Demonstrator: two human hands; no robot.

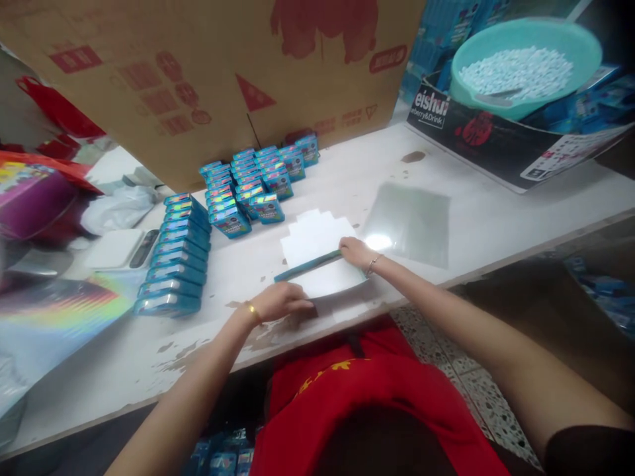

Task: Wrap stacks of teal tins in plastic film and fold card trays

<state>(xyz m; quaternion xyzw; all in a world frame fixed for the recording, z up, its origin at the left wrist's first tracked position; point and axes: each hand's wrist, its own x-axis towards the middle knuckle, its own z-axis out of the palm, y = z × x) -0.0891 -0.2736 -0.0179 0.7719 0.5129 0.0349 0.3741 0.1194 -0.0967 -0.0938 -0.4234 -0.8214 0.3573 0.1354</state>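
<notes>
Red cloth of the person's shirt (367, 396) fills the bottom of the view, and both bare forearms reach out from it over the edge of the white surface (496, 211). The left hand (280, 302) lies flat, fingers together and pressed down on the near corner of a white sheet (332, 277), apparently to keep it from sliding. The right hand (354, 251) sits at the sheet's far edge, fingers curled down onto a thin blue strip (307, 266) that runs slantwise across the paper; whether they pinch it or only press it cannot be told. More white sheets (315, 235) lie fanned just beyond, and a clear plastic film (411, 221) rests beside the right hand, catching glare. Rows of small blue packets (248, 188) stand well apart to the left, lined up against a large cardboard box (208, 73). Farther right, a teal basin (526, 63) of pale pellets sits in a dark carton (491, 142).
</notes>
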